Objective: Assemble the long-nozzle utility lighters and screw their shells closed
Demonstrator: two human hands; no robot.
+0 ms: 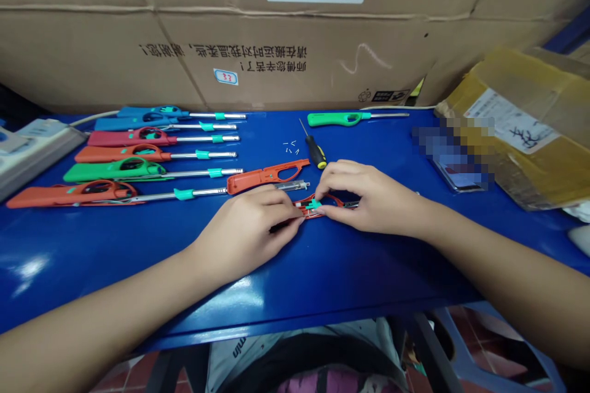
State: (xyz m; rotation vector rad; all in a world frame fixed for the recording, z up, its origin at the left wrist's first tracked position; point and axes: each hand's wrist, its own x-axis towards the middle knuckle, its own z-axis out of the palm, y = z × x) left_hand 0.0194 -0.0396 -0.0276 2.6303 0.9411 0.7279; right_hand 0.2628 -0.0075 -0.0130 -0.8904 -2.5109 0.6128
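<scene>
Right of the screwdriver (pixel 316 153), a passage over bare worktop (pixel 382 147) is being left open up to the phone (pixel 456 172). Left of the screwdriver, movement is being hindered by small white pieces (pixel 297 151) and a row of lighters (pixel 110 154); behind it, by cardboard (pixel 258 89); in front, by the left hand (pixel 258 218) and right hand (pixel 371 199).

Blue table (pixel 359 270), cardboard wall (pixel 101 58), red-tiled floor (pixel 141 371)

The left forearm (pixel 120 310) and right forearm (pixel 488 252) slant inward across the near edge of the table (pixel 322 310). The left hand (pixel 255 221) bends its fingers toward the thumb; the right hand (pixel 369 199) makes a pinch, fingers curved.
</scene>
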